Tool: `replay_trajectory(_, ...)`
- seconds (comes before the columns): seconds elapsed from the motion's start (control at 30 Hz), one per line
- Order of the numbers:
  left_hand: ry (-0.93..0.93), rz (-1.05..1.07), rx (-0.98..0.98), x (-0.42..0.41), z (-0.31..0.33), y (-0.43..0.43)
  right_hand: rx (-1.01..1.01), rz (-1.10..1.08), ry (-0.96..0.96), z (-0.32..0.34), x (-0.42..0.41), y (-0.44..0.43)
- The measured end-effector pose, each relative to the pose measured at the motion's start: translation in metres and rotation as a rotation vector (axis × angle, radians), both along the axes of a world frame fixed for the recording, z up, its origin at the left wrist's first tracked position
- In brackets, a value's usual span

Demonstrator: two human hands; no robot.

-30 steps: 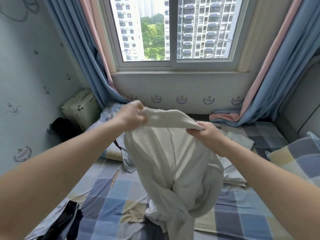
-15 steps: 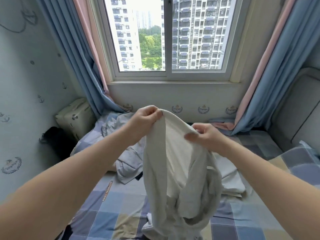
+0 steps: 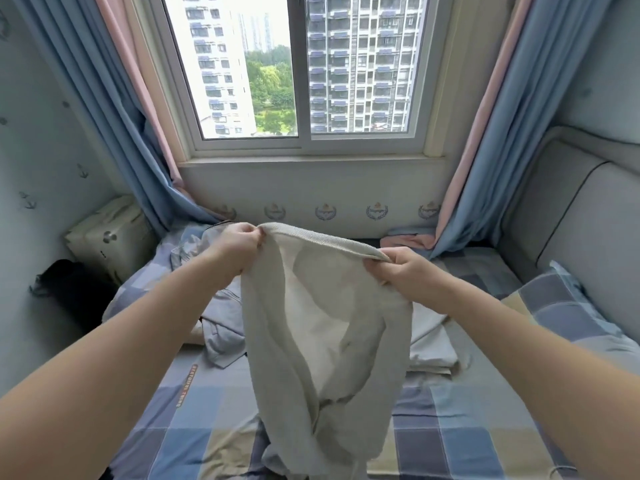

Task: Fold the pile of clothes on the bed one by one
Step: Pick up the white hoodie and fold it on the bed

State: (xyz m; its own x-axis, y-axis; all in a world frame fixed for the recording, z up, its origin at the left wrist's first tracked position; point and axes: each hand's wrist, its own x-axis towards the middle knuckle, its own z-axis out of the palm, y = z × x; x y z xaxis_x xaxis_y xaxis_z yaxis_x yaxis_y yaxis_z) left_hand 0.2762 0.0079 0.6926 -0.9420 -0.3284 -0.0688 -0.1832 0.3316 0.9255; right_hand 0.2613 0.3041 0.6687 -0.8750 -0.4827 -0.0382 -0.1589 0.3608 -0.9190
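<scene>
Pinching the ribbed hem of a cream knitted garment [image 3: 322,323] between curled fingers of left hand [image 3: 239,242] and right hand [image 3: 398,271]. Hangs unfolded below them, over the blue checked bedsheet [image 3: 214,427]. Behind the left fingers, crumpled grey-blue clothing [image 3: 221,327] awaiting folding; below the right, possibly already folded white fabric [image 3: 429,348].

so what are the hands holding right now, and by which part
The left hand and right hand each pinch the ribbed top edge of an off-white knit garment, one at either end; the rest hangs down.
</scene>
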Motion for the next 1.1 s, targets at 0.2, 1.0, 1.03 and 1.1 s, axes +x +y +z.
replay_trajectory(0.2,-0.004,-0.669,-0.009,0.033,-0.011,0.08,-0.008,0.023,0.098,0.032,0.014,-0.004)
replay_trajectory(1.0,0.163,0.003,0.09,0.016,-0.027,0.069,-0.076,-0.165,-0.206,-0.056,0.054,0.051)
replay_trajectory(1.03,0.129,0.005,-0.032,0.018,-0.03,0.068,-0.137,-0.17,-0.206,-0.047,0.056,0.048)
replay_trajectory(1.1,0.097,-0.212,-0.156,0.029,-0.034,0.076,-0.213,-0.165,-0.194,-0.028,0.057,0.046)
